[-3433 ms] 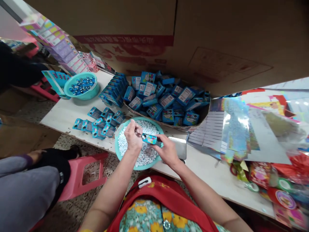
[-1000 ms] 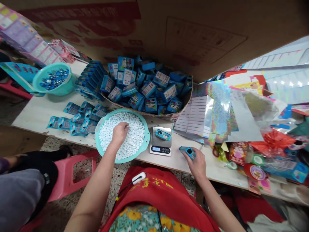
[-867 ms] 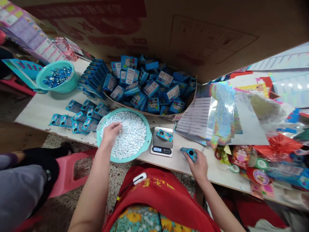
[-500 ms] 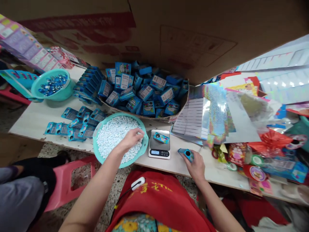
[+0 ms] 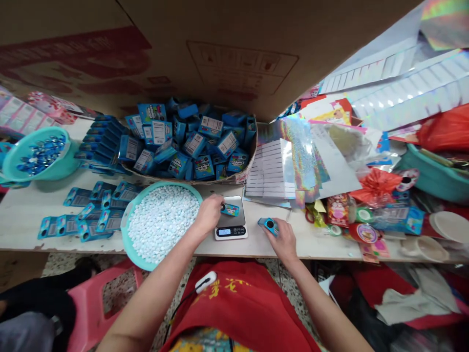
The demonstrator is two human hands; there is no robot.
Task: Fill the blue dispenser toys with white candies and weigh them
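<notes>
My left hand (image 5: 210, 213) is at the left edge of the small scale (image 5: 231, 231), its closed fingertips at the end of a blue box (image 5: 230, 209) on the plate. Whether the fingers grip the box or something smaller is hidden. To the right of the scale, my right hand (image 5: 284, 238) holds another blue box (image 5: 270, 225) with a dark round hole, just above the table. A turquoise basin (image 5: 126, 230) full of small pale candies stands left of the scale.
An open carton (image 5: 252, 159) of blue boxes stands behind the basin. Flat blue boxes (image 5: 76, 197) lie at the left, near a basin (image 5: 69, 159) of shiny blue pieces. Silvery sheets (image 5: 271, 168) and wrapped goods (image 5: 337, 210) lie right. A person's dark-clothed leg (image 5: 40, 298) shows lower left.
My left hand has moved right from over the candies to the box on the scale. My right hand still holds its box. The camera view has shifted to the right.
</notes>
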